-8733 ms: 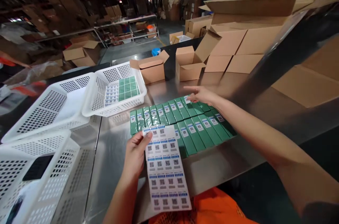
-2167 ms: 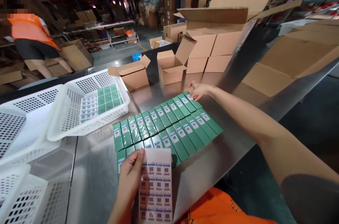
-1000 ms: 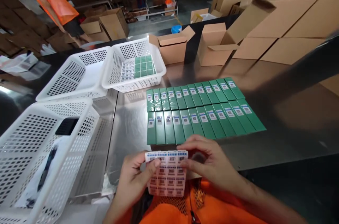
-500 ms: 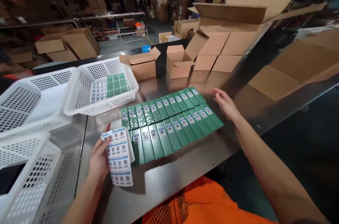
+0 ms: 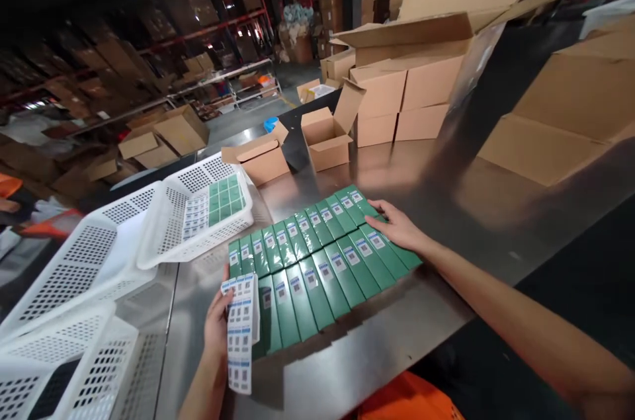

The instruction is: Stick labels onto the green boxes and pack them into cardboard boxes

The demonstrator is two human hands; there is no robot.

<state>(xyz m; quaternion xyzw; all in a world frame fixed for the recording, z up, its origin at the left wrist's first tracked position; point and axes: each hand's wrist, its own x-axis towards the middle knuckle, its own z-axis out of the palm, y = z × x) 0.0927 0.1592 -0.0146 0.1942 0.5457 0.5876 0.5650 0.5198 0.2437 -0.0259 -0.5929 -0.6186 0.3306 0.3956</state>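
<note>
My left hand (image 5: 217, 324) grips a folded sheet of printed labels (image 5: 240, 340) at the left end of the green boxes, its thumb on the front. Two side-by-side rows of narrow green boxes (image 5: 317, 288) lie on the metal table, most showing a small white-and-blue label with a square code. My right hand (image 5: 397, 227) rests against the right end of the rows, thumb and fingers apart, touching the end boxes and covering part of them. Its lower fingers are partly hidden.
Left stands a white perforated basket (image 5: 198, 241) with label sheets and green boxes inside, beside more white baskets (image 5: 69, 274). Small open cartons (image 5: 325, 142) and stacked cartons (image 5: 421, 102) stand at the back. Another carton (image 5: 550, 142) lies right. The table's front edge is near me.
My right hand has moved left onto the right end of the green boxes. My left hand, still holding the label sheet, is closer against their left end. The view has tilted.
</note>
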